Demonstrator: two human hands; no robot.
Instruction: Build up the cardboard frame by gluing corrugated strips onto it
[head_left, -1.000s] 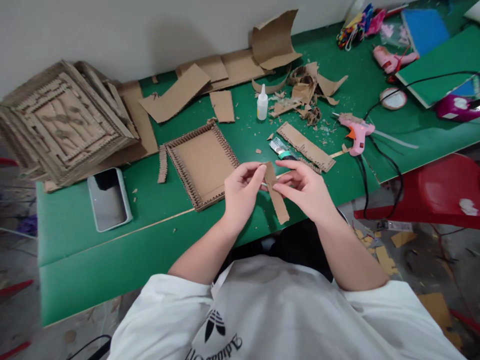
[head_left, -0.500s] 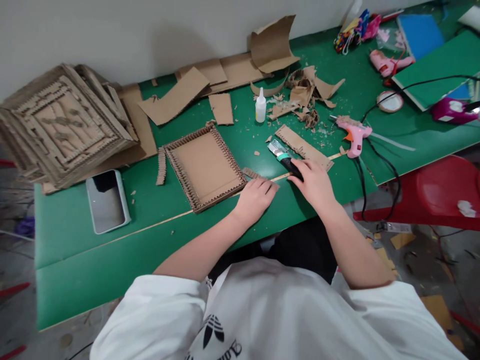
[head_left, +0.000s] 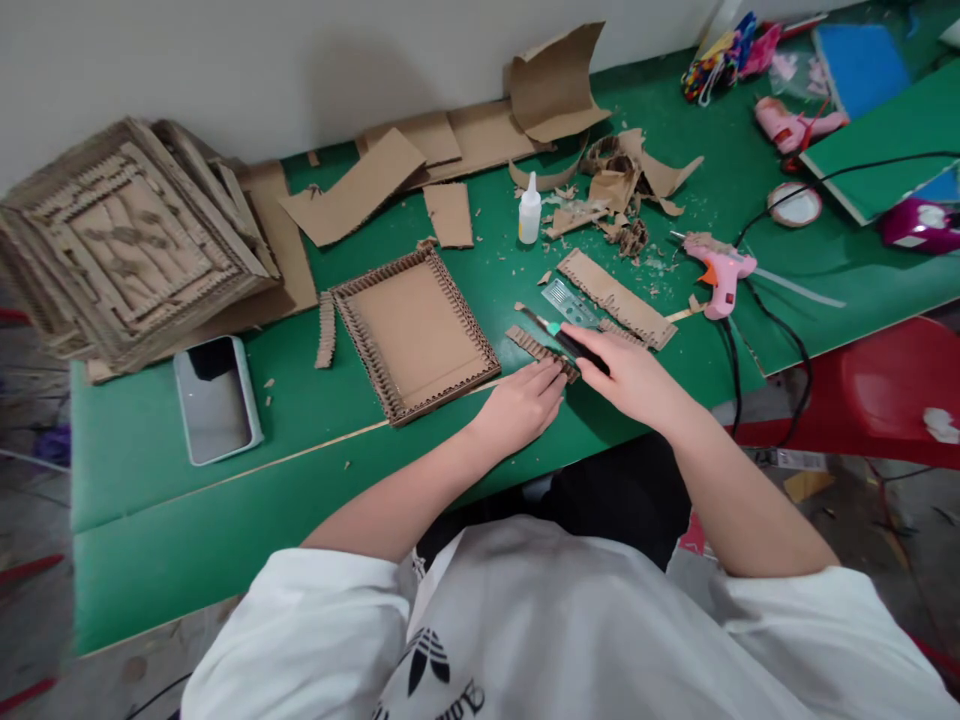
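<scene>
My left hand (head_left: 521, 403) lies flat, fingers together, pressing down a narrow corrugated cardboard strip (head_left: 534, 346) on the green table (head_left: 300, 420). My right hand (head_left: 630, 372) grips a utility knife (head_left: 562, 336) with a black and teal handle, its blade laid along the strip. A shallow cardboard frame tray (head_left: 414, 332) edged with corrugated trim lies just left of the strip. A clear blade case (head_left: 568, 299) lies just behind the knife.
A phone (head_left: 217, 397) lies at the left front. A stack of decorated cardboard panels (head_left: 127, 235) fills the far left. A glue bottle (head_left: 529, 208), cardboard scraps (head_left: 622, 185) and a pink glue gun (head_left: 718, 274) with cable sit behind. A red chair (head_left: 892, 390) stands right.
A second ago both hands held a cardboard strip in the air. The strip now lies on the table under my left hand, and my right hand has picked up the knife and set it on the strip.
</scene>
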